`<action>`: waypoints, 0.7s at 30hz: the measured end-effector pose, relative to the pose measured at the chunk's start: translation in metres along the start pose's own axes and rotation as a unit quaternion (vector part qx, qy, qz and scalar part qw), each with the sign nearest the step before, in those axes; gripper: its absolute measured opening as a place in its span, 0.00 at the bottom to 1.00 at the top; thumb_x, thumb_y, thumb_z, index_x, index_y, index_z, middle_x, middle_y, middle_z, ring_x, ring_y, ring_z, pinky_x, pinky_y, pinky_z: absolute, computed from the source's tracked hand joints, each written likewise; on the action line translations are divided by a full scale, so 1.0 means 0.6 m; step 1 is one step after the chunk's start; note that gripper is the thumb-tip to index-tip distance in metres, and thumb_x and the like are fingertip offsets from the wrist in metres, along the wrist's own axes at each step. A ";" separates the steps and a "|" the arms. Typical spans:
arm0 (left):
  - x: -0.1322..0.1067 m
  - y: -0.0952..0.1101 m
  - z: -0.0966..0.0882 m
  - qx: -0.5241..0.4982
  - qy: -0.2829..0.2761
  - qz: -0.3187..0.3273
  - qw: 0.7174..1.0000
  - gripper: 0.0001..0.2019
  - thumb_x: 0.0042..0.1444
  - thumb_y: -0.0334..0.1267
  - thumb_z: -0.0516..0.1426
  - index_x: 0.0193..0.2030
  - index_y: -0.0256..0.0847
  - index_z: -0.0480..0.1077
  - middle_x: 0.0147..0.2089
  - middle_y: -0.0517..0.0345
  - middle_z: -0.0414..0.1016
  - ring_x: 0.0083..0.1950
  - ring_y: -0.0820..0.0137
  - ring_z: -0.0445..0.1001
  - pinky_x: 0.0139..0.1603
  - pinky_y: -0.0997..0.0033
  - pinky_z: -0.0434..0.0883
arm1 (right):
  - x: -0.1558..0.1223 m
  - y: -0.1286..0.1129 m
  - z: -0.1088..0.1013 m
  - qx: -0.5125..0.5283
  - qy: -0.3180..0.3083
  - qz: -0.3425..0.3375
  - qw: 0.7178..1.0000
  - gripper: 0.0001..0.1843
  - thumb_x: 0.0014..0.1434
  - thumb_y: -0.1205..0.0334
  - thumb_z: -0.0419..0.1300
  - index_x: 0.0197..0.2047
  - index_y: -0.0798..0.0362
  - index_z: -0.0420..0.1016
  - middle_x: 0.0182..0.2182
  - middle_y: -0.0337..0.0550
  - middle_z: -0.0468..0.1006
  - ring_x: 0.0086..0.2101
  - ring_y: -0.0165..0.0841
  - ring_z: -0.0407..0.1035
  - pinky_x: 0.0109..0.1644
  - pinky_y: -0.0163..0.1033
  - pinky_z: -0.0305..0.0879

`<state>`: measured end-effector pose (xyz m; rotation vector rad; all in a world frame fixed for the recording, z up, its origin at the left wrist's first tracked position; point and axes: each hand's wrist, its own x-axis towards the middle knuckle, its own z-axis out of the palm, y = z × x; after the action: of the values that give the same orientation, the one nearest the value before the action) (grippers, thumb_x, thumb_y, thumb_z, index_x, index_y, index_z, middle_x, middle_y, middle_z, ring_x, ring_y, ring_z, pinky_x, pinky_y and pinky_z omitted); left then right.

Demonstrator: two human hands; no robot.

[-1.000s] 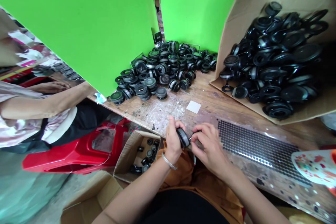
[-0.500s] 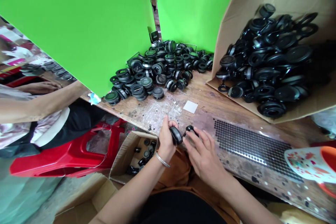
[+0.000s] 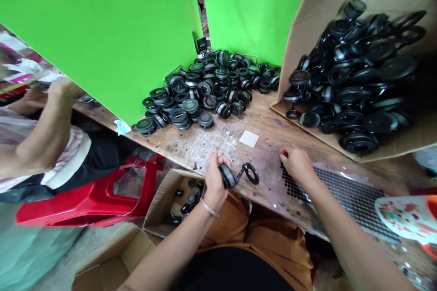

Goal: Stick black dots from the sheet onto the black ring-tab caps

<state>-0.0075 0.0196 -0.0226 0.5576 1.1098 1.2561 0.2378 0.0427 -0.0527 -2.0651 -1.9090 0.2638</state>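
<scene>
My left hand (image 3: 215,176) is closed around a black round holder with a grey band (image 3: 228,176), above the table's near edge. From it a short hinged arm with a black ring (image 3: 251,173) sticks out to the right. My right hand (image 3: 297,162) is at the far left corner of a sheet of black round dots (image 3: 348,195), its thumb and fingers pinched together. Whatever is between those fingertips is too small or hidden to make out.
Similar black holders (image 3: 191,107) are piled against the green partition (image 3: 102,32). A cardboard box (image 3: 290,63) at right holds more, and a smaller box (image 3: 159,200) below left has several parts. A white square (image 3: 249,138), a cup (image 3: 399,216), a red stool (image 3: 85,204) and a co-worker's arm (image 3: 37,141) show.
My right hand has left the holder's ring and moved right to the dot sheet. The ring is now uncovered. My left hand stays in place; the co-worker's arm has lifted.
</scene>
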 end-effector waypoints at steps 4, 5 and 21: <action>0.005 -0.004 0.000 0.012 0.004 0.000 1.000 0.29 0.58 0.61 0.51 0.18 0.39 0.64 0.13 0.63 0.58 0.15 0.76 0.59 0.18 0.76 0.55 | 0.006 -0.003 0.004 -0.023 -0.017 -0.003 1.000 0.07 0.54 0.70 0.55 0.27 0.53 0.72 0.29 0.45 0.75 0.30 0.35 0.67 0.34 0.37 0.53; 0.006 -0.005 0.001 0.013 0.005 -0.001 1.000 0.29 0.58 0.61 0.51 0.18 0.39 0.64 0.13 0.62 0.58 0.15 0.75 0.59 0.18 0.76 0.54 | 0.007 -0.003 0.005 -0.028 -0.015 -0.008 0.999 0.07 0.54 0.70 0.55 0.28 0.53 0.72 0.29 0.45 0.75 0.31 0.35 0.67 0.34 0.37 0.53; -0.013 0.002 0.011 0.160 0.005 0.103 0.982 0.31 0.62 0.59 0.45 0.16 0.41 0.64 0.15 0.61 0.60 0.19 0.74 0.58 0.24 0.72 0.58 | -0.082 -0.125 -0.030 0.194 0.118 -0.303 0.925 0.04 0.60 0.70 0.57 0.35 0.52 0.69 0.42 0.46 0.71 0.48 0.40 0.61 0.55 0.49 0.60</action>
<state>-0.0019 0.0138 -0.0163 0.9296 1.2988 1.2634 0.1693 -0.0034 -0.0135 -1.1317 -2.0305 0.2083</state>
